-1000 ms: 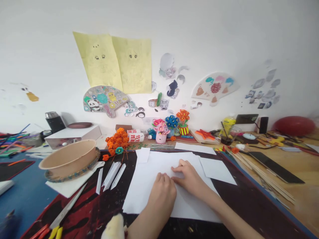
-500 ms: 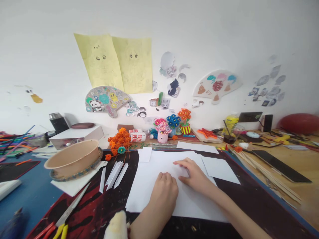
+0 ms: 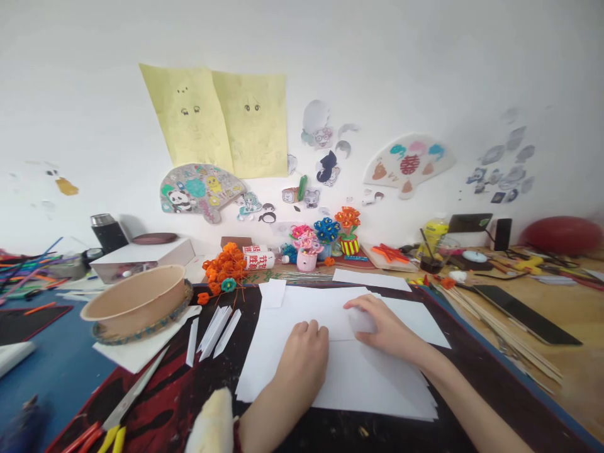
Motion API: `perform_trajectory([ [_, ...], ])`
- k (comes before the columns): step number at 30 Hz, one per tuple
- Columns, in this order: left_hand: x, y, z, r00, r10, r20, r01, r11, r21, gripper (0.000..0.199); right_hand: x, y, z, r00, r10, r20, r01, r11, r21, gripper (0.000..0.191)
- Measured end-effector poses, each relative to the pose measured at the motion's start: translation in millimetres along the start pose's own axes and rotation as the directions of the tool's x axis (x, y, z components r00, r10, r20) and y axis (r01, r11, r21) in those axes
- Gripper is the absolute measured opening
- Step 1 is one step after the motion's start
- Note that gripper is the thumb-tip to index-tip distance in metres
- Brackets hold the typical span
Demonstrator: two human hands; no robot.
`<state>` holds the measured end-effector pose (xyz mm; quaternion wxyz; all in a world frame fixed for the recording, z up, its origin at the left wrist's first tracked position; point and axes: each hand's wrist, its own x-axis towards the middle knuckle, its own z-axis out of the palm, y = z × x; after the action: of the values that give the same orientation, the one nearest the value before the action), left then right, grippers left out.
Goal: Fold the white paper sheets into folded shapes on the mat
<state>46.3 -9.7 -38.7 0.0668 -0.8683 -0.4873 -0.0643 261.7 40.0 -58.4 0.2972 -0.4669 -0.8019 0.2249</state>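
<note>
White sheets of paper (image 3: 368, 384) lie in a loose stack on the dark mat before me. My left hand (image 3: 304, 349) rests on the stack, its fingers curled down; whatever is beneath them is hidden. To the right, my right hand (image 3: 384, 327) arches over the paper with thumb and fingers apart. A thin straight edge or crease runs across the paper between the two hands. A small white paper piece (image 3: 272, 294) lies on the stack's upper left corner. Folded paper strips (image 3: 216, 332) lie left of the stack.
Scissors (image 3: 129, 402) lie at the lower left, below a beige round basin (image 3: 136, 299). Orange craft flowers (image 3: 225, 267) and small flower pots (image 3: 306, 259) stand along the back. Wooden sticks (image 3: 503, 330) and a black flat slab (image 3: 526, 313) lie on the right.
My right hand has moved a little right and its fingers have spread wider. My left hand has shifted slightly left and up. A straight edge across the paper now shows between them.
</note>
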Motion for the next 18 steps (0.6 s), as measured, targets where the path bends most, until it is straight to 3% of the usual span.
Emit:
perform_trajectory([
  [6,6,-24,3.0,0.997,0.009,-0.078,-0.013,0.999,-0.051,0.015,5,-15,3,0.986,-0.030,-0.163,0.039,0.998,0.049,0.036],
  [12,9,-27,3.8,0.979,0.176,-0.100,-0.171,0.984,0.058,0.004,3,-33,14,0.990,-0.144,0.001,0.144,0.989,-0.020,0.024],
  [15,6,-25,0.4,0.954,0.279,-0.107,-0.267,0.957,0.114,0.011,1,-35,18,0.979,-0.204,0.008,0.204,0.973,-0.106,0.016],
  [18,5,-23,-1.7,0.945,0.293,-0.147,-0.274,0.952,0.138,0.015,1,-36,18,0.957,-0.291,-0.005,0.285,0.938,-0.198,0.015],
])
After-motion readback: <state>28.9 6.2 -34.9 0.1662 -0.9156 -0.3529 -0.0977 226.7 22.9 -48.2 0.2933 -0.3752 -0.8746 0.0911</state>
